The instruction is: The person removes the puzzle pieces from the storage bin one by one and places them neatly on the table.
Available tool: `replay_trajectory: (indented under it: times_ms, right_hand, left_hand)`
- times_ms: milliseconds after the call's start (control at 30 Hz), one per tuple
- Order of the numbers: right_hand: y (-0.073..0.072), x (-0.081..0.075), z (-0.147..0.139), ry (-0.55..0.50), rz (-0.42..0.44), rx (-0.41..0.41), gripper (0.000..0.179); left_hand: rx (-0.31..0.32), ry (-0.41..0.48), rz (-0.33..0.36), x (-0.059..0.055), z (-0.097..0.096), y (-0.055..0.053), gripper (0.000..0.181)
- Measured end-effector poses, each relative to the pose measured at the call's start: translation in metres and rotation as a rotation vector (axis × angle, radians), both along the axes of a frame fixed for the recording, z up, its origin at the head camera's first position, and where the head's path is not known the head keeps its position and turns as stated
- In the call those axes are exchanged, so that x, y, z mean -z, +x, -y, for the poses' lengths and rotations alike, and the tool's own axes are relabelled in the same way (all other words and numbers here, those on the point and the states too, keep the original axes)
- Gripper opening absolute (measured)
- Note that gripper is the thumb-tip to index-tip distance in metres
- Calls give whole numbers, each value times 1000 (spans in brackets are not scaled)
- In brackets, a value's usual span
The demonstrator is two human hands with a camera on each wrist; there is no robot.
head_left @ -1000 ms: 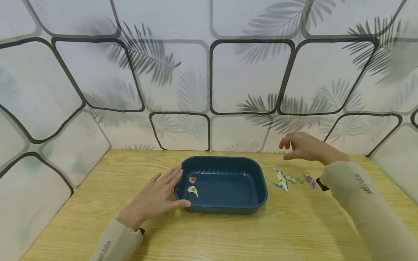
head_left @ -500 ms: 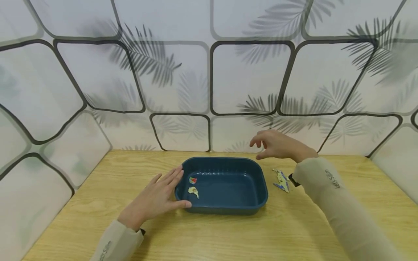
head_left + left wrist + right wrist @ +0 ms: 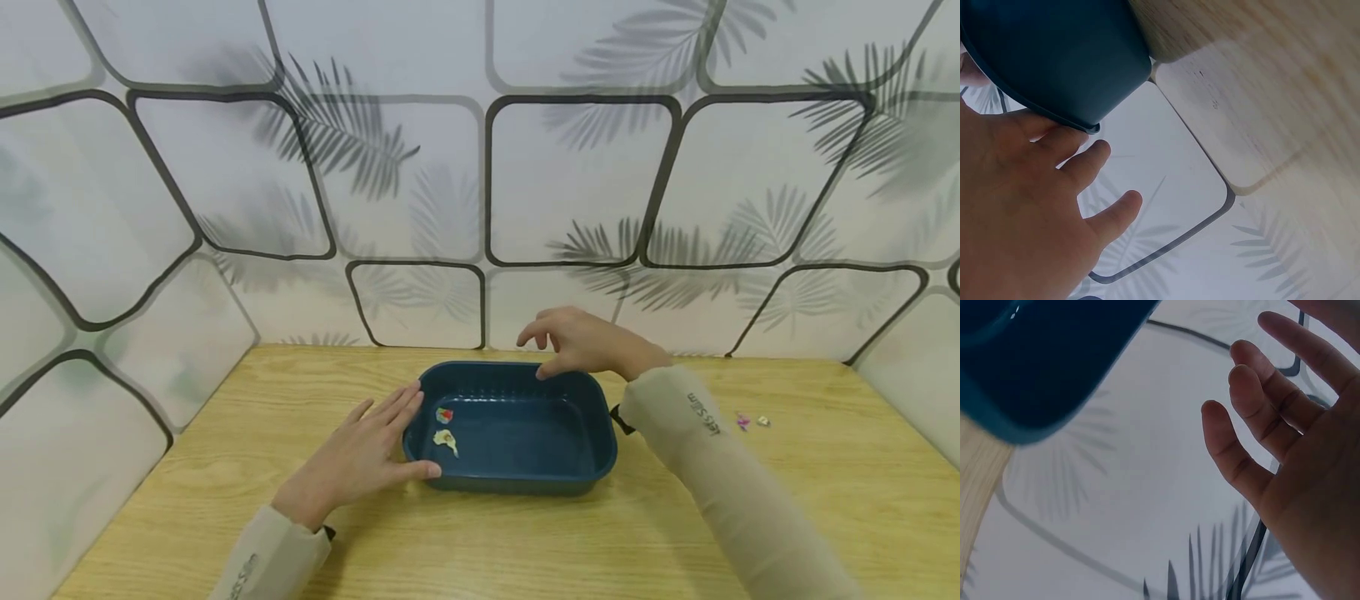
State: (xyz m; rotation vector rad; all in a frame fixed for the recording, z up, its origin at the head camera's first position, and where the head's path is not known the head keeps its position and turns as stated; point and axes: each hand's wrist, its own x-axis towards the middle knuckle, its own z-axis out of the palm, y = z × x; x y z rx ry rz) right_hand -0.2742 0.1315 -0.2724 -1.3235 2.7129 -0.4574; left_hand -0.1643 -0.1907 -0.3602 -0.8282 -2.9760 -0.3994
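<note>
A dark blue rectangular tray (image 3: 517, 485) stands on the wooden table. My left hand (image 3: 343, 468) rests on its left end, fingers extended along the side and thumb across the front corner. In the left wrist view, fingertips of that hand (image 3: 1029, 187) touch the tray's rim. Inside the tray, at the left, lie a small red-and-green flat piece (image 3: 444, 415) and a pale, irregular flat piece (image 3: 446, 440). Above the tray's back right hovers my right hand (image 3: 581, 342), fingers loosely bent, thumb apart. The right wrist view shows nothing in that hand (image 3: 1316, 456).
On the table (image 3: 465, 550) to the right lie a tiny pink piece (image 3: 742, 422) and a tiny pale piece (image 3: 762, 421). My right forearm (image 3: 720, 467) covers the spot beside the tray. A patterned wall (image 3: 581, 183) rises behind.
My right hand has moved left, from above the pieces at the right to above the tray's back edge. Its forearm now hides those pieces and uncovers two tiny ones. The left hand stays put.
</note>
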Motion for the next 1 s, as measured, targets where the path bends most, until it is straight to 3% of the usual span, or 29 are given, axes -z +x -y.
replay_trajectory:
  times_ms: [367, 1000]
  right_hand:
    - [2, 11, 33, 30, 8, -83, 44]
    - [15, 36, 83, 216, 149, -43, 58]
  left_hand:
    - [-3, 2, 2, 0, 0, -1, 98]
    - [8, -9, -11, 1, 0, -1, 98]
